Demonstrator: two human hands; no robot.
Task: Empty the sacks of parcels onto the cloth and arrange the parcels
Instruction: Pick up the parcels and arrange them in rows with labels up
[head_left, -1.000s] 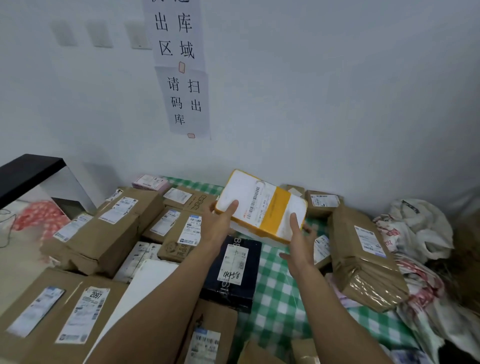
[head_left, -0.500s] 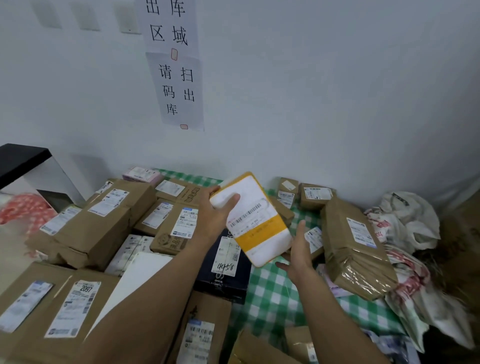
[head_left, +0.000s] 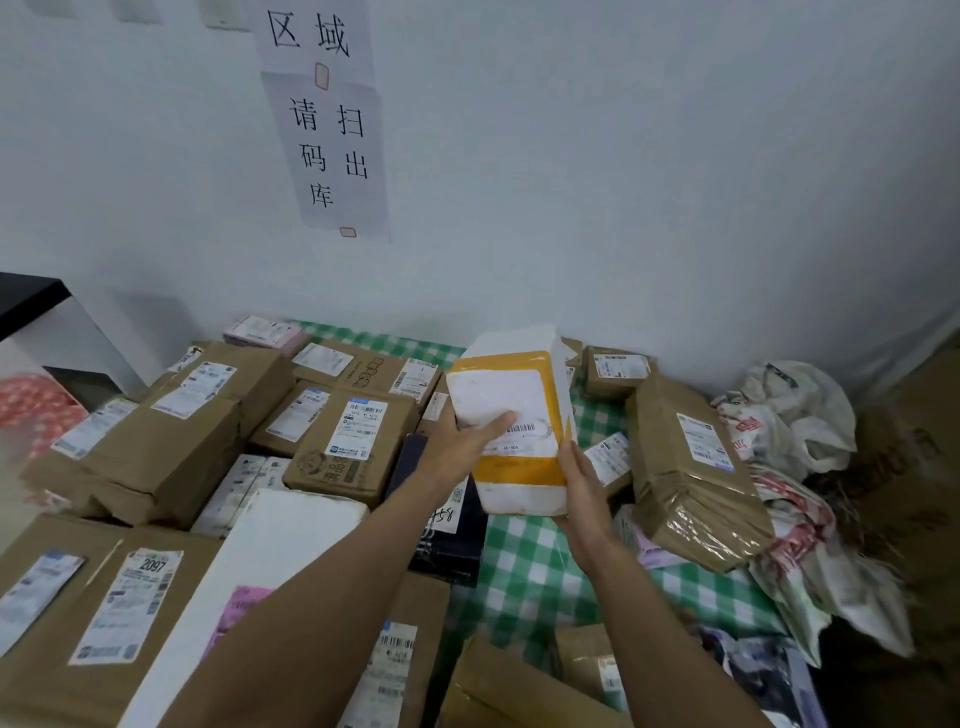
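I hold a white foam parcel (head_left: 511, 415) wrapped in yellow tape above the green checked cloth (head_left: 524, 561). My left hand (head_left: 462, 441) grips its left side, thumb across the label. My right hand (head_left: 584, 480) holds its lower right corner from below. Brown parcels (head_left: 171, 431) lie in rows on the left of the cloth. A black parcel (head_left: 447, 535) lies under my left forearm. A big taped brown parcel (head_left: 691, 467) lies to the right. Crumpled white sacks (head_left: 795, 415) are heaped at the far right.
A white wall with paper signs (head_left: 332, 140) stands behind the cloth. A black shelf (head_left: 26, 296) juts in at the left. Small brown boxes (head_left: 615, 369) sit by the wall. More parcels (head_left: 519, 686) lie near the bottom edge. A long white foam box (head_left: 270, 551) lies beside my left arm.
I have turned the foam parcel from a tilted flat pose to nearly upright, long axis toward me. My right hand has moved in and taken its lower corner.
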